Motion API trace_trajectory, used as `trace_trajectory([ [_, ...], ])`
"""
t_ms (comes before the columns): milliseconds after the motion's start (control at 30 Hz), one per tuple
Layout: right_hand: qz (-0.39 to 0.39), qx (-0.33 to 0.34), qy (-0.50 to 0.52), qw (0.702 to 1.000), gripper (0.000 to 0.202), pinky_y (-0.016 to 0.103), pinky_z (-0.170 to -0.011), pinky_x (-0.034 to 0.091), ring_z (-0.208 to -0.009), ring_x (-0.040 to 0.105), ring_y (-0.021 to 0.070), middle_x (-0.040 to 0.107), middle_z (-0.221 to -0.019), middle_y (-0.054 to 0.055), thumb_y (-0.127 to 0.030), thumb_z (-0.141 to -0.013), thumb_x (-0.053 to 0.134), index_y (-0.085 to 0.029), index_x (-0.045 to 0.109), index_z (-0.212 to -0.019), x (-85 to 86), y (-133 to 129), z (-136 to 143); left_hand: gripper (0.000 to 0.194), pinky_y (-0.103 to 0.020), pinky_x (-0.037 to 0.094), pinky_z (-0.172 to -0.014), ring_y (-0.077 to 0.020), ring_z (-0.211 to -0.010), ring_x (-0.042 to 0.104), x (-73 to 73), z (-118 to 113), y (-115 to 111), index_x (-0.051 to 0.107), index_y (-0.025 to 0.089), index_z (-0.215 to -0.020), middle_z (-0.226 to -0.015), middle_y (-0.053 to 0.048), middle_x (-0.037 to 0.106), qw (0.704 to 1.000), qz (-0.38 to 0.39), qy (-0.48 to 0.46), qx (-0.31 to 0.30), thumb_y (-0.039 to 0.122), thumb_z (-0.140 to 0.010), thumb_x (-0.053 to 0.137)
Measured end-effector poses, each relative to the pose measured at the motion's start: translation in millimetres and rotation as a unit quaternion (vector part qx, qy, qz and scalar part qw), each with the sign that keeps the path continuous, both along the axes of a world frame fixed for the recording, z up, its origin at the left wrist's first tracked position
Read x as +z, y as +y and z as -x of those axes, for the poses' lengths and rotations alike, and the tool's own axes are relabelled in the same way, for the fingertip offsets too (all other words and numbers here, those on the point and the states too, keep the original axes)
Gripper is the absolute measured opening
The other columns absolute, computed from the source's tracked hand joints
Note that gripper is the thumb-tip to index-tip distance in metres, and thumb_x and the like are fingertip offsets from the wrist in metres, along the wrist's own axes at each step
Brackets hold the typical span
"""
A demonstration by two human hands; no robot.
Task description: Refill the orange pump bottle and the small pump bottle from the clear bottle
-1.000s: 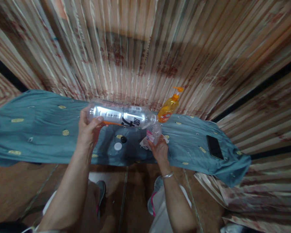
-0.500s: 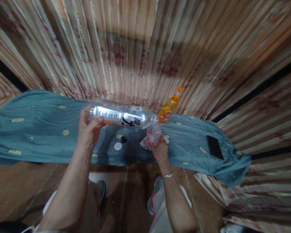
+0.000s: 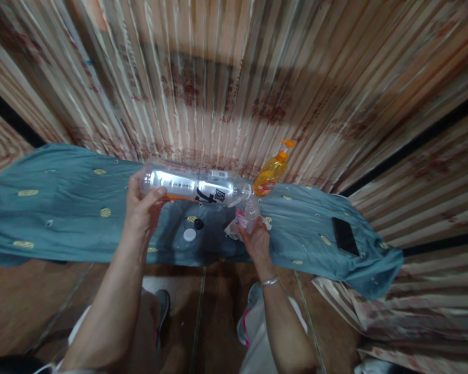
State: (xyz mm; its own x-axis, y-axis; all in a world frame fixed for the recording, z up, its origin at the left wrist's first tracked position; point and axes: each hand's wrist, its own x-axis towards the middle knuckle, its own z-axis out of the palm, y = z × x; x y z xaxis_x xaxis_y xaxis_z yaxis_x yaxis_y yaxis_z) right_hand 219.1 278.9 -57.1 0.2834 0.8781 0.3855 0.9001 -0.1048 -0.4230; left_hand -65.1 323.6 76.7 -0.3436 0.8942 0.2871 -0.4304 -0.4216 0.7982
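My left hand [image 3: 142, 205] is wrapped round the base end of a large clear plastic bottle [image 3: 187, 186] with dark lettering on its label. The bottle lies almost level in the air, its neck pointing right. My right hand [image 3: 256, 239] grips a smaller clear plastic bottle [image 3: 248, 214] with a pink label, held tilted. The two bottles' mouths meet, or nearly so; I cannot tell whether liquid passes between them. A pale crumpled cloth [image 3: 233, 230] lies under my right hand. A white cap [image 3: 189, 235] and a dark cap [image 3: 198, 224] rest below the large bottle.
A pump bottle of orange-yellow liquid [image 3: 271, 175] stands just behind the bottle mouths. Toward the right end of the teal cloth-covered table [image 3: 74, 208] lies a black phone [image 3: 345, 236]. A pleated patterned curtain [image 3: 218, 78] hangs along the back and right.
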Motion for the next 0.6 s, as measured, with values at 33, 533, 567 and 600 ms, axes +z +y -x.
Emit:
trace_trajectory([
  [33,0.000,-0.002,-0.004,1.000,0.065,0.046,-0.081,0.061,-0.097,0.073,0.0336,0.073,-0.107,0.028,-0.052,-0.095,0.065,-0.003,0.056,-0.136,-0.2,0.1,0.0,0.058,-0.019,0.052,-0.048,-0.0138,-0.071,0.066,-0.1,-0.1,0.1,0.068,0.026,-0.100,-0.096,0.003,0.071,1.000,0.002,-0.002,0.002,0.023,-0.050,0.096],
  [533,0.010,-0.001,0.001,1.000,0.063,0.049,-0.082,0.061,-0.098,0.073,0.0354,0.074,-0.107,0.028,-0.052,-0.095,0.066,-0.004,0.056,-0.135,1.7,-0.4,-0.5,0.061,-0.022,0.051,-0.047,-0.0150,-0.071,0.065,1.7,-1.2,-0.9,0.068,0.026,-0.101,-0.097,0.003,0.069,1.000,0.009,-0.003,0.009,0.024,-0.048,0.096],
  [567,0.010,-0.002,0.001,1.000,0.063,0.050,-0.082,0.061,-0.099,0.073,0.0356,0.074,-0.107,0.028,-0.051,-0.094,0.067,-0.005,0.056,-0.135,2.5,-0.5,-0.2,0.061,-0.022,0.051,-0.047,-0.0150,-0.071,0.065,1.3,-1.1,-0.7,0.068,0.026,-0.102,-0.097,0.003,0.069,1.000,0.006,-0.001,0.007,0.025,-0.048,0.096],
  [600,0.007,-0.002,0.002,1.000,0.062,0.051,-0.083,0.061,-0.099,0.073,0.0358,0.074,-0.107,0.028,-0.051,-0.094,0.067,-0.005,0.056,-0.135,3.3,-0.7,0.1,0.061,-0.022,0.051,-0.048,-0.0149,-0.072,0.065,0.8,-0.9,-0.5,0.068,0.026,-0.103,-0.097,0.003,0.069,1.000,0.002,0.002,0.004,0.025,-0.049,0.097],
])
